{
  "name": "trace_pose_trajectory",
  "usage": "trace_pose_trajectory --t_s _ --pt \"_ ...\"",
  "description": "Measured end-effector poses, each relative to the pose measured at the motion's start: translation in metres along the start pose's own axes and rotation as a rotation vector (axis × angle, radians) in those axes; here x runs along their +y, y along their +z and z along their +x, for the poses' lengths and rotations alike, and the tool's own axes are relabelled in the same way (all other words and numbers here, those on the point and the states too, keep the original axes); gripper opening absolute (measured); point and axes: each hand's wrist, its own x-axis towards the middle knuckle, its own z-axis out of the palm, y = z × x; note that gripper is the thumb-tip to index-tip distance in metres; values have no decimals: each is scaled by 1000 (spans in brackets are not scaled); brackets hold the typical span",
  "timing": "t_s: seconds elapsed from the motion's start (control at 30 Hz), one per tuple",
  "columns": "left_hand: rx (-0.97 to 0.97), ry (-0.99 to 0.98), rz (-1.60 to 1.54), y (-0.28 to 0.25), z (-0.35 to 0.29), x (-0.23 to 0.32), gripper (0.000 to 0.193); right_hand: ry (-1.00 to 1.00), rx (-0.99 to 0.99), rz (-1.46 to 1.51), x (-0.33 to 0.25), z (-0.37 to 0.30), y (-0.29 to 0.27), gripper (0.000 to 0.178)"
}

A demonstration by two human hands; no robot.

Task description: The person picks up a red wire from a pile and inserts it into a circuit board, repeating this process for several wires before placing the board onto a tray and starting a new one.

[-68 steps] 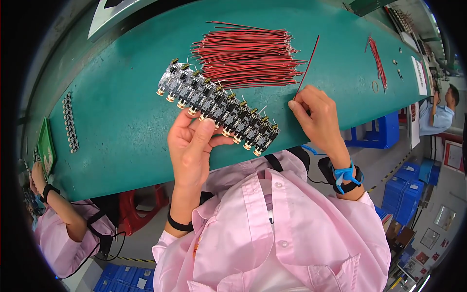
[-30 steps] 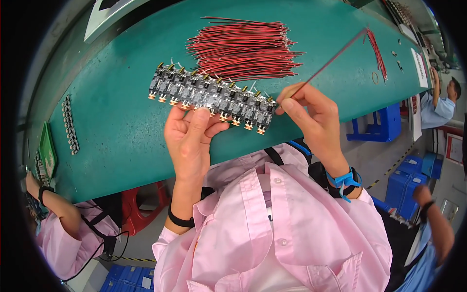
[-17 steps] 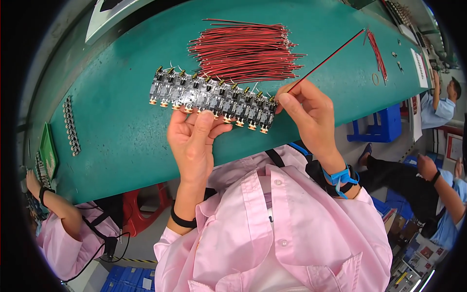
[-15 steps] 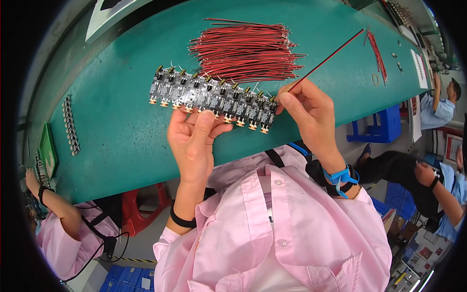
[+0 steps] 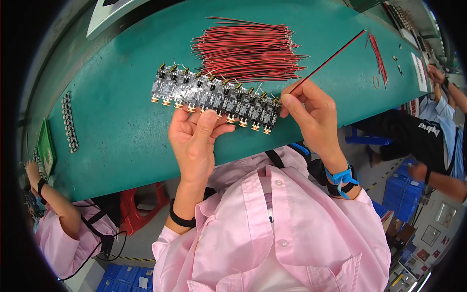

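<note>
My left hand is closed on the lower edge of a circuit board panel, thumb on its front. The panel is a tilted strip of several joined boards, with dark parts, brass-coloured round pieces along the lower edge and thin white wires along the top. At the panel's right end, my right hand pinches a red and black wire that slants up to the right. The wire's lower end is hidden by my fingers. Beyond the panel lies a large pile of red and black wires on the green table.
A smaller wire bundle and a tan ring lie at the right. On the left are another strip of parts and a green tray. A co-worker's arm shows at left; people are at right.
My hands, the panel and the wire are almost where they were, shifted very slightly. At the right, a person in dark clothes has moved nearer the table.
</note>
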Motion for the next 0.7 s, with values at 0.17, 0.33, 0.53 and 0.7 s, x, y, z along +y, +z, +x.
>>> trace_pose_trajectory --t_s 0.17,0.33,0.53,0.7 --pt "-4 -1 8 0 0 0 15 -36 -10 38 2 -1 -3 8" --pt "7 -8 6 0 1 0 15 -24 -18 56 2 0 -4 9" --pt "-2 -5 -6 0 1 -1 15 -38 -22 53 2 -1 -5 9" --pt "9 -11 -6 1 0 0 15 -35 -34 39 1 -1 -5 10"
